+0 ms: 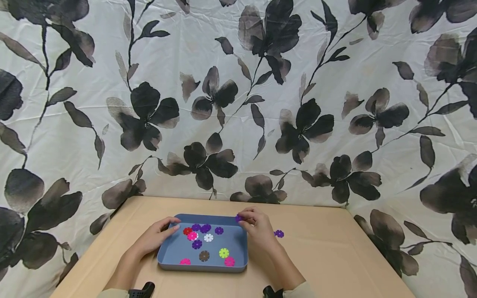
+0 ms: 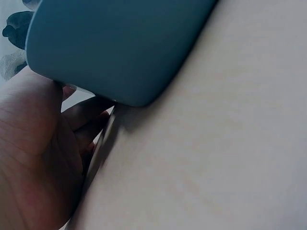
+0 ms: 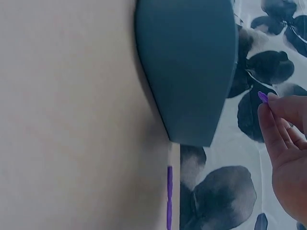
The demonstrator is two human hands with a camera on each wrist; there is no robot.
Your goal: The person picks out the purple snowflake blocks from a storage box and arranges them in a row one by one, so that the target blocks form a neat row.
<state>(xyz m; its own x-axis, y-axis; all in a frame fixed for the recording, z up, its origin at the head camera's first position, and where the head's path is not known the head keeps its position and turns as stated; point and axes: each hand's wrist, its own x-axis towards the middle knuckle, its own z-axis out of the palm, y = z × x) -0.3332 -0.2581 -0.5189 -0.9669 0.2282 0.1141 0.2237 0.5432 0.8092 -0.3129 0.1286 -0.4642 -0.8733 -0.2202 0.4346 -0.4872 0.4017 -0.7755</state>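
Note:
A blue-grey rectangular tray (image 1: pixel 203 268) lies on the table, holding several small flower-shaped discs: purple, pink, white, plus a red disc (image 1: pixel 187 231), a brown disc (image 1: pixel 204 255) and a yellow-green disc (image 1: pixel 223 253). My left hand (image 1: pixel 152 236) grips the tray's left side, thumb over the rim and fingers along the outside. Above the far right corner, my right hand (image 1: pixel 258 227) pinches a purple flower-shaped disc (image 3: pixel 263 97) between thumb and fingertips. Other purple discs (image 1: pixel 278 234) lie on the table to the right of that hand.
The tan tabletop (image 1: pixel 316 256) extends around the tray. Behind it hangs a white cloth (image 1: pixel 261 124) with dark flowers. A dark band (image 1: pixel 143 290) sits on my left wrist, and another dark band (image 1: pixel 273 292) on my right.

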